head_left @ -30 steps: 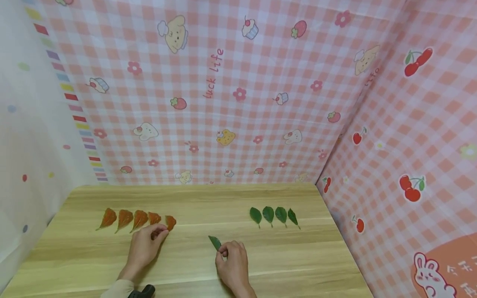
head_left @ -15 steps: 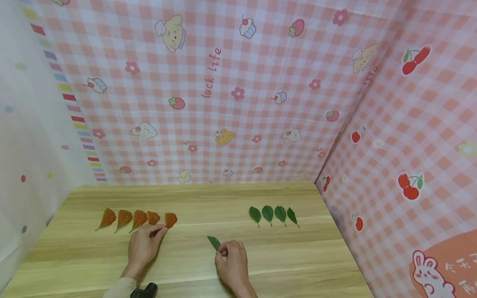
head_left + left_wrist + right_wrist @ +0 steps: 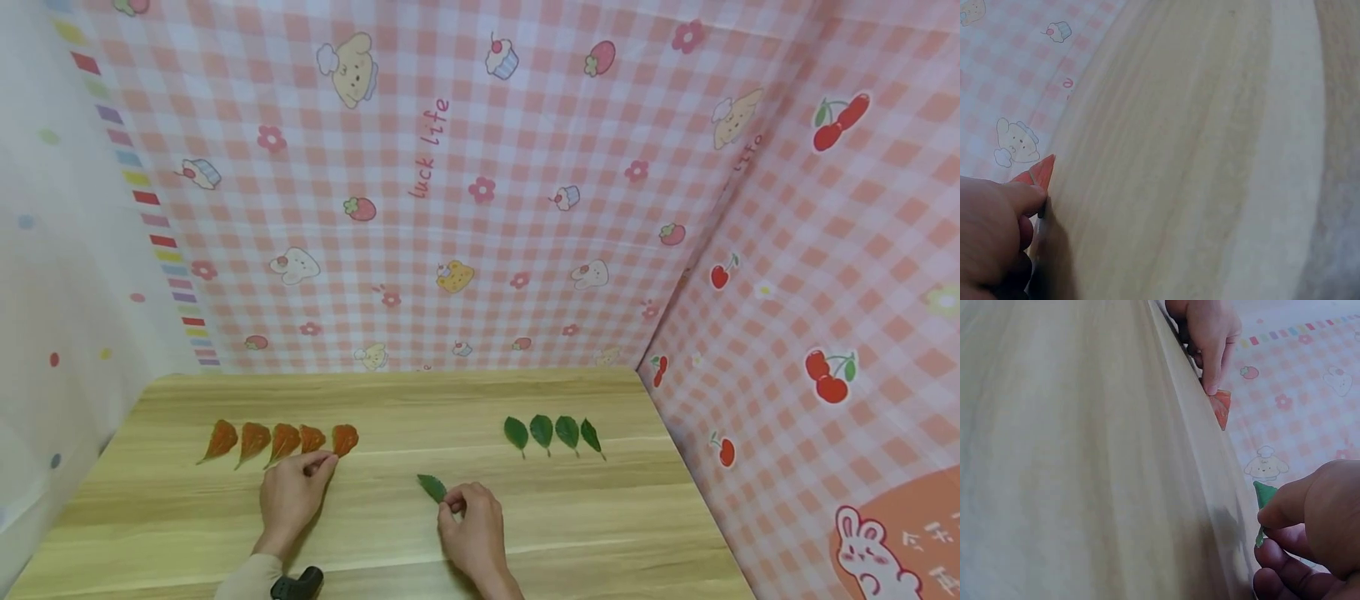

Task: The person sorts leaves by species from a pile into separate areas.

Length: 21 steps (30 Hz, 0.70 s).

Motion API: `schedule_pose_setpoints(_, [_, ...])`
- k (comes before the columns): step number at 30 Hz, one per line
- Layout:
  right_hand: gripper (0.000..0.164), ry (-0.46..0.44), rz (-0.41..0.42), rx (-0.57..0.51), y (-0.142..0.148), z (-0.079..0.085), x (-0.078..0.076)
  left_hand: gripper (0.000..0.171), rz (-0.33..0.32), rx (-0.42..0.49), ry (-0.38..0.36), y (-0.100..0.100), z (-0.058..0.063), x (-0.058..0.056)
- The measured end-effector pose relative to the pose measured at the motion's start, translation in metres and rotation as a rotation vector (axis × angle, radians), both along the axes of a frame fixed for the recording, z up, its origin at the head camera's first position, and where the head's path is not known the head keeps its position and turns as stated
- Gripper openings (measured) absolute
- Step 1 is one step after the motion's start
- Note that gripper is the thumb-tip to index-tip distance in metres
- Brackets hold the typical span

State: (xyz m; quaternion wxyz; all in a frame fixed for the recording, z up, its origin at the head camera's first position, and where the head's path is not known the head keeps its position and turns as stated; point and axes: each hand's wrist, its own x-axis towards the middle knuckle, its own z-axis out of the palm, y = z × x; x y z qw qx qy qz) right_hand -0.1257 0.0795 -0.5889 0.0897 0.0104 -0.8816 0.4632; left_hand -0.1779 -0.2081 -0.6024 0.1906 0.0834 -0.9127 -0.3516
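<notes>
My left hand (image 3: 293, 497) pinches an orange-red leaf (image 3: 346, 439) by its lower end, thumb and forefinger together. In the left wrist view the tip of that orange-red leaf (image 3: 1042, 172) sticks out past the fingertips. To its left lies a row of several orange-red leaves (image 3: 254, 442); the hand covers the lower part of the nearest ones. My right hand (image 3: 474, 533) holds a green leaf (image 3: 431, 487) between thumb and fingers, its blade pointing up and left. The right wrist view shows this green leaf (image 3: 1264, 495) with its stem below the thumb.
Several green leaves (image 3: 542, 432) lie in a row at the back right of the wooden table (image 3: 420, 400). A pink checked cloth (image 3: 450, 225) rises behind the table, and another stands along its right side. A black strap device (image 3: 298, 583) sits at the left wrist.
The orange-red leaf at the left fingertips has turned to show more of its broad face. The green leaf in the right hand has turned slightly, and that hand has shifted a little right.
</notes>
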Motion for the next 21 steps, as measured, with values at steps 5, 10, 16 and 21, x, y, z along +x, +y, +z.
schedule_pose_setpoints(5, [0.010,0.004,-0.005,-0.054,0.006,0.005,-0.002,0.014,0.029,0.014,0.008,0.001,-0.001,-0.002])
schedule_pose_setpoints(10, [0.012,-0.003,-0.017,-0.107,0.019,0.013,-0.006,0.013,0.030,0.016,0.013,0.003,-0.002,-0.001])
schedule_pose_setpoints(16, [0.004,-0.037,-0.016,-0.207,0.042,0.020,-0.010,0.013,0.043,0.027,0.000,0.003,-0.002,-0.002])
schedule_pose_setpoints(21, [0.004,-0.045,-0.049,-0.264,0.064,0.023,-0.013,0.014,0.039,0.040,-0.014,0.002,-0.003,-0.003])
